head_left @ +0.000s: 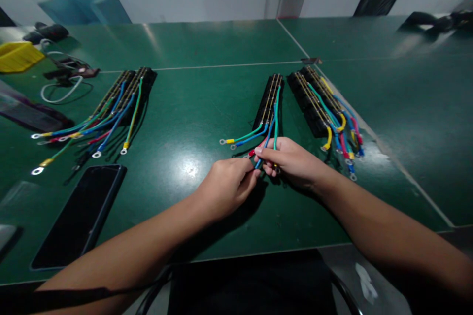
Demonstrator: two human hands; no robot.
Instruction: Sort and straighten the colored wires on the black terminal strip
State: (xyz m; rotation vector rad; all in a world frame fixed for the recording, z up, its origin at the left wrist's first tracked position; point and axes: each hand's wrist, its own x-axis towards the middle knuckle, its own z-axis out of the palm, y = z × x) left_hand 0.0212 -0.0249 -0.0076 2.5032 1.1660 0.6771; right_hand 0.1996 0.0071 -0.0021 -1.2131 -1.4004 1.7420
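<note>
In the middle of the table lies a black terminal block (263,106) with brass-coloured strips and several coloured wires at its near end. My right hand (286,157) is closed, thumb and fingers pinching a blue wire (271,130) that comes off this block. Beside it a green wire (277,113) runs down into the same hand's fingers. My left hand (229,182) meets the right one, its fingers pinched at the lower end of the blue wire; that end is hidden. Left of the hands, a green wire with a yellow-sleeved ring terminal (226,141) and another blue wire (251,141) lie loose.
Wired blocks lie to the right (308,108) and the left (144,83) on the green table (192,103). A phone (81,216) rests near my left forearm. Farther left are a yellow bin (18,56) and a white cable (61,101). The table's front edge is close to me.
</note>
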